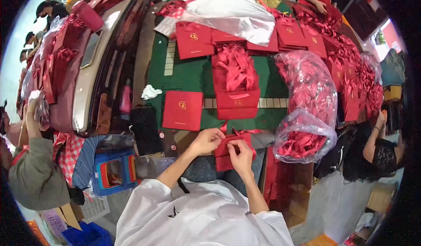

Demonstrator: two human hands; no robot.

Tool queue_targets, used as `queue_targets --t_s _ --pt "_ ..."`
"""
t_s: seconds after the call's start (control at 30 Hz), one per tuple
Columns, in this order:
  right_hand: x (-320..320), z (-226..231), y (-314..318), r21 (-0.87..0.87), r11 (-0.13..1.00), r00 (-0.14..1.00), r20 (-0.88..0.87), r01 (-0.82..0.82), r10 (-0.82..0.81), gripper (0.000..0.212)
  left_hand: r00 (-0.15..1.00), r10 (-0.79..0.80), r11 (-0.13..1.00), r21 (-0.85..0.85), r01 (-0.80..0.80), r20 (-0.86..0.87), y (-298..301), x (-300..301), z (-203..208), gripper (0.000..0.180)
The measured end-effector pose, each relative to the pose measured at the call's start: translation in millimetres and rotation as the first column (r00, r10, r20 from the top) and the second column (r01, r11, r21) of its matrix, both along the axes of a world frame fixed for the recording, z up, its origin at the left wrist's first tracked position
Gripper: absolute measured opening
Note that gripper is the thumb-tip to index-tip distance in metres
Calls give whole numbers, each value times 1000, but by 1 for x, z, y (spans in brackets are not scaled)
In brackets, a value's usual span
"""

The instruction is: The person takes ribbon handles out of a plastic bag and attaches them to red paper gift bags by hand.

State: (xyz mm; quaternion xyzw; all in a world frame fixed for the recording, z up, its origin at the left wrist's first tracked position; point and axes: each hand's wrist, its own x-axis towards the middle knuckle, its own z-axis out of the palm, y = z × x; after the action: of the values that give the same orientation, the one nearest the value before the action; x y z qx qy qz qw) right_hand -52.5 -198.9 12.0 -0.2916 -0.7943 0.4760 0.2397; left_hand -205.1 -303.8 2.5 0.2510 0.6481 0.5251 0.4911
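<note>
Just beyond the table's near edge, over my lap, a red paper gift bag (222, 162) sits between my hands. Red ribbon (239, 134) comes from its top, with loose ends sticking out to the far side and the right. My left hand (208, 141) is closed, its thumb and fingertips pinching the ribbon at the bag's top left. My right hand (240, 156) pinches ribbon on the right side; its fingertips partly cover the spot. Straight ahead lies an opened red bag (238, 108) with a heap of red ribbons (236, 68) on it. A flat red bag (183, 111) with a gold emblem lies to its left.
A clear plastic sack (307, 88) of red ribbons lies at the right. Red bags (195, 40) and white plastic sheeting (226, 13) line the back of the green table. A black phone-like object (146, 130) and crumpled white tissue (151, 92) are at the left. Co-workers sit on both sides.
</note>
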Motion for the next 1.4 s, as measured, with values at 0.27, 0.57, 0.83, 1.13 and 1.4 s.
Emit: queue_targets --t_s 0.27,0.57,0.83,1.13,1.4 --pt "-12 8 -1 -12 1000 995 101 19 -17 12 997 -11 1000 11 12 -77 -1 0 1 19" --pt "-16 17 2 -73 997 997 68 35 -30 9 983 8 1000 -19 -11 -185 0 -2 6 20" --pt "5 18 13 -172 985 999 45 29 -22 9 992 53 999 -5 -52 112 4 -6 23 16" --pt "-3 22 12 -100 995 999 41 0 5 10 992 16 1000 -26 -13 128 4 -6 22 16" --pt "-10 27 14 -128 992 998 69 -6 15 10 987 11 999 -41 -4 162 6 -8 25 14"
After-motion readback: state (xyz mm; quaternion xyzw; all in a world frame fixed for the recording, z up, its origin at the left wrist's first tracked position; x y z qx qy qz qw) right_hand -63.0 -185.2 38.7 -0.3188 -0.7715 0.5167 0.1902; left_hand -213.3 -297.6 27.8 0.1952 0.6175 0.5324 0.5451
